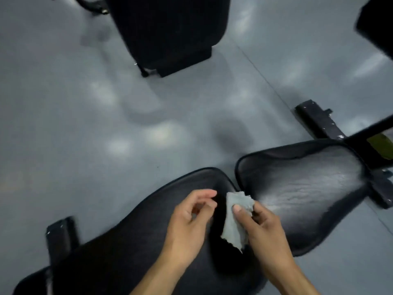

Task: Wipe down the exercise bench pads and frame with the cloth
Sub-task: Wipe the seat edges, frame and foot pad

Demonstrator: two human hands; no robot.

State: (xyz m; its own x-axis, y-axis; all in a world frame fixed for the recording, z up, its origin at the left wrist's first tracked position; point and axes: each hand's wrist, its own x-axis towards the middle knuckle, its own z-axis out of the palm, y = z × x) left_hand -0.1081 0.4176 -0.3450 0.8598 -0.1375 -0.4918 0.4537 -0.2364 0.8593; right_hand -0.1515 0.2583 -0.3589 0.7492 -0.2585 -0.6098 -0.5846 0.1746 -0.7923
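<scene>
Two black pads sit low in the frame, and two hands hover over the gap between them. At the lower left is the long pad, with a black frame leg poking out beside it. Next comes the left hand, above the long pad; its fingers are loosely curled and hold nothing. Just to its right hangs the gray cloth, near the bottom middle. It looks soft, thin and light, so it should fold and bunch up easily, and I think a good place to take it is by the upper edge or bunched in the palm. The right hand pinches the cloth near its top, thumb in front, with the rest dangling down. At the lower right is the shiny, wrinkled seat pad, not touched by the cloth
</scene>
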